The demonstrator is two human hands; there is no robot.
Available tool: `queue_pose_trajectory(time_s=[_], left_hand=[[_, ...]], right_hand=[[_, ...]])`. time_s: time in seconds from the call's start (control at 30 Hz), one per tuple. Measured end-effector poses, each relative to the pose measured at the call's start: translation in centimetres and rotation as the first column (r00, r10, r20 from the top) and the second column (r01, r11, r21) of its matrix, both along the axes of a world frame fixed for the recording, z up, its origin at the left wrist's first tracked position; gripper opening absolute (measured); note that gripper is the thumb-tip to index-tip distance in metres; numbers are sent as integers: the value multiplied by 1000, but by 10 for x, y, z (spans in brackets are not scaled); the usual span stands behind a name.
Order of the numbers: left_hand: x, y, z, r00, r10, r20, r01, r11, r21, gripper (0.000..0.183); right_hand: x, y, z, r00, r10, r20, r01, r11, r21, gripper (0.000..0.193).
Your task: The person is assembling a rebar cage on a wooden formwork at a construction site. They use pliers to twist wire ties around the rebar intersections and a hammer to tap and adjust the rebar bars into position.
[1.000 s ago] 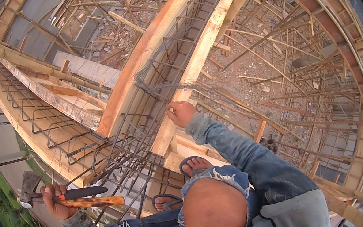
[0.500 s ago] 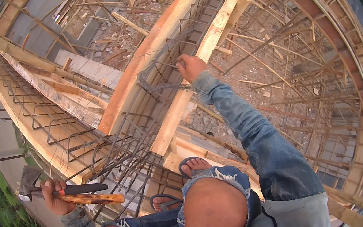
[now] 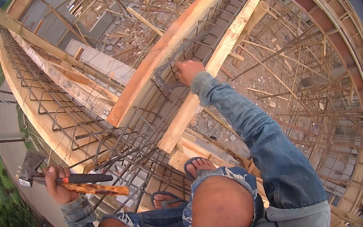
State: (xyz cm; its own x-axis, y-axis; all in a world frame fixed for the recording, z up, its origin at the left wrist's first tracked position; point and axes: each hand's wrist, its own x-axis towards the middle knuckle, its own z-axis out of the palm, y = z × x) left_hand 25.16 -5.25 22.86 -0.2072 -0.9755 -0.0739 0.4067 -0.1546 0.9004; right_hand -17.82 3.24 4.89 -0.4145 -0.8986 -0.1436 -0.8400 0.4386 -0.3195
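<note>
My left hand is closed round two tools held together: a hammer with a brown wooden handle and a tool with a black grip and red band. Their dark metal heads overlap beyond my fist, so the second tool's kind is unclear. My right hand reaches into the wooden beam formwork, fingers curled at a loose bundle of thin tie wire. The fingertips are partly hidden. That bundle lies over the steel rebar cage between two boards.
A second curved form with rebar runs up the left. Crossing bars meet before my sandalled feet. Far below lies rubble ground with bamboo props. A curved formwork rim bounds the right; a road passes at left.
The whole view has shifted slightly to the right. My right hand has come closer to the tie wire bundle. My left hand keeps its hold on the tools.
</note>
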Motion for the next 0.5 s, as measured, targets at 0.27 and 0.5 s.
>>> queue_pose_trajectory(time_s=[0.27, 0.5], left_hand=[[-27, 10, -4, 974, 190, 121, -195, 980, 29, 18], [-31, 14, 4, 948, 203, 244, -212, 977, 12, 19]], right_hand=[[5, 10, -12, 980, 155, -122, -150, 987, 50, 31], [-4, 4, -30, 981, 160, -111, -163, 986, -21, 14]])
